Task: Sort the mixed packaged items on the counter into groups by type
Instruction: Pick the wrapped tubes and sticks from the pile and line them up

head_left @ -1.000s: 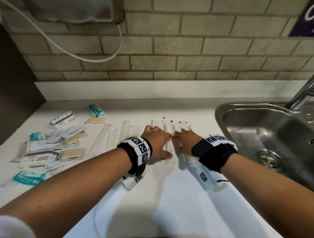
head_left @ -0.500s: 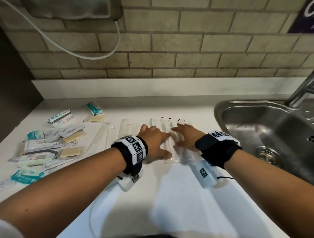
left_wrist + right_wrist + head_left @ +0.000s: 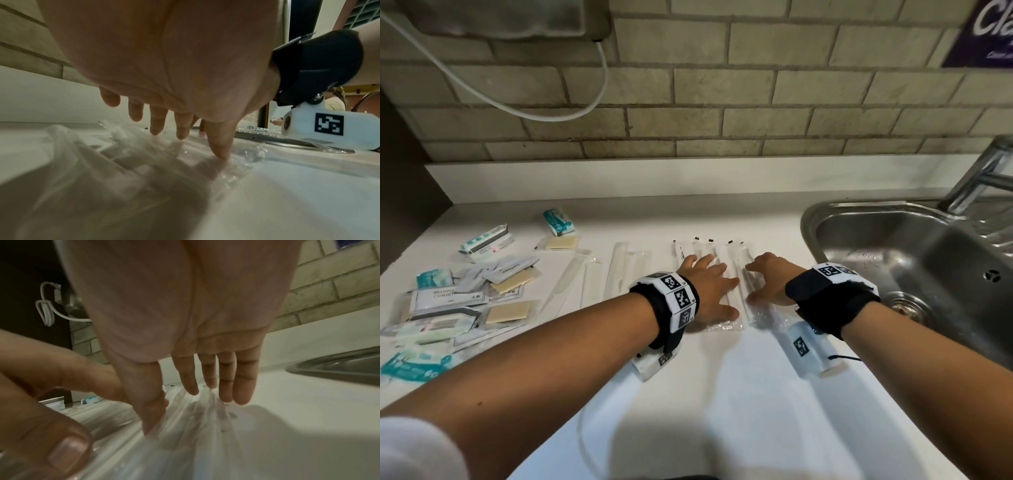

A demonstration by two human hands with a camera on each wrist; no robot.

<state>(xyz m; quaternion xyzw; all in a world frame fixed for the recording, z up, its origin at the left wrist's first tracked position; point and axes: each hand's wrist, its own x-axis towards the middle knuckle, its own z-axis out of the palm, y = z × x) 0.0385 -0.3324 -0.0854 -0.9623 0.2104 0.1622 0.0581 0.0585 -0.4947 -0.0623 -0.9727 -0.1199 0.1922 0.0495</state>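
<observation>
Hands (image 3: 710,284) flat on clear packets (image 3: 732,250)

White counter (image 3: 722,394), pretty glossy, running up to a brick wall. Set into the right end: a steel sink (image 3: 914,260). Around the middle, a row of long clear-wrapped packets (image 3: 698,250) laid side by side (contents hard to make out through the plastic). Just left of those, more long pale sleeves (image 3: 616,267). Far left, a messy pile of sachets (image 3: 469,294), white, tan and teal all overlapping, plus a couple of teal-printed packs (image 3: 558,222) nearer the wall.
</observation>
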